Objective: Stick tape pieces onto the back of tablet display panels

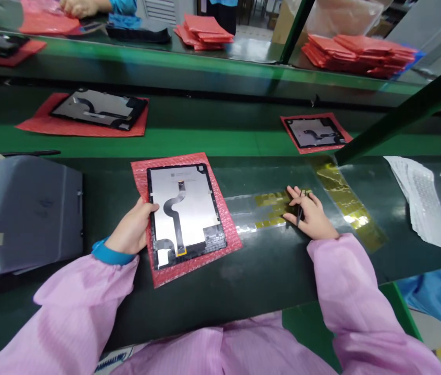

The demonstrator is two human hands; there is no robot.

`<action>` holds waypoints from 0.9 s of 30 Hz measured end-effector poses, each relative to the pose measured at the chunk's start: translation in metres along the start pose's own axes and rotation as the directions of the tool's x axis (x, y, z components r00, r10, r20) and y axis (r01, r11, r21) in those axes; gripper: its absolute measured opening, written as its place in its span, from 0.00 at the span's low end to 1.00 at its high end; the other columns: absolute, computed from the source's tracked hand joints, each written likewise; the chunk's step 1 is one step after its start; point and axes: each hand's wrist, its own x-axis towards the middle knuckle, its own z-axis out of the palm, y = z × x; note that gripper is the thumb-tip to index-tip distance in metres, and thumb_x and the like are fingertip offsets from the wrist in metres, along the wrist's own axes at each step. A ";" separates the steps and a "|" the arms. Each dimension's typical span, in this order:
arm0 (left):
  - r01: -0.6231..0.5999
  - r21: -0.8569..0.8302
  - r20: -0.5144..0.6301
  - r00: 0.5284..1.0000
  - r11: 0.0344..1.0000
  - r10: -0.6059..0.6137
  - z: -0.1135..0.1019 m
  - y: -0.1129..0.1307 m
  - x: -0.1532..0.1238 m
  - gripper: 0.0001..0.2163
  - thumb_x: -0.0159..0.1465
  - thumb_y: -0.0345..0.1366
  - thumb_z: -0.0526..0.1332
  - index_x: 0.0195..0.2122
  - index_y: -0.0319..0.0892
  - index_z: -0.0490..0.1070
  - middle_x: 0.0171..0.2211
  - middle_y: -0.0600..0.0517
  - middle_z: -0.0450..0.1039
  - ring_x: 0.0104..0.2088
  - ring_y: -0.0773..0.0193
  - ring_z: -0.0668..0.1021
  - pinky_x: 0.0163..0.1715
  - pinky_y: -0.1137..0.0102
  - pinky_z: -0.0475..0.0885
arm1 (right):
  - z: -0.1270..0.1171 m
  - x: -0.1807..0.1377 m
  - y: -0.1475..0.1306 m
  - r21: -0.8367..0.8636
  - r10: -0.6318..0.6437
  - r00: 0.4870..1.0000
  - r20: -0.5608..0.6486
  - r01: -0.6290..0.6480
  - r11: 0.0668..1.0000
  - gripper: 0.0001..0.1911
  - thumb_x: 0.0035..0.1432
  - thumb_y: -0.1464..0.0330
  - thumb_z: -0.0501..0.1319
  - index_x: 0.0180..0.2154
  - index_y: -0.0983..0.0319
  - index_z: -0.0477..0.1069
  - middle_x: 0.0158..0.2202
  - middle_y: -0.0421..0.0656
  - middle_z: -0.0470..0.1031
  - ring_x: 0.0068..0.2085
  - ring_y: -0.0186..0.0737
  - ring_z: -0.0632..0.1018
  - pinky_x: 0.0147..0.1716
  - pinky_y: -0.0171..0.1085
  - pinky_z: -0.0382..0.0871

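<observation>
Green counter [251,286]; red bubble pouch [141,177] under display panel [197,213], left of centre. Left hand [134,225] pinches both at the edge; right hand [313,214], loosely curled at amber tape [271,199], holds black tweezers [300,212]. Keep panel flat, thumb pressure light.

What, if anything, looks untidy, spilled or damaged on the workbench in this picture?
No spill or damage stands out. The loose paper sheets at the right look slightly untidy, because their edges are fanned unevenly. The display panel held by the left hand shows no clear crack on its visible side.
</observation>
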 end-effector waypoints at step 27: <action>-0.876 0.430 0.872 0.341 -0.216 0.351 -0.016 -0.056 -0.013 0.31 0.70 0.52 0.62 0.72 0.49 0.61 0.77 0.42 0.48 0.75 0.37 0.53 0.73 0.43 0.45 | 0.013 0.028 -0.089 0.719 0.563 0.826 0.020 -0.403 0.566 0.21 0.58 0.51 0.71 0.31 0.60 0.68 0.28 0.40 0.81 0.21 0.31 0.75 0.14 0.28 0.63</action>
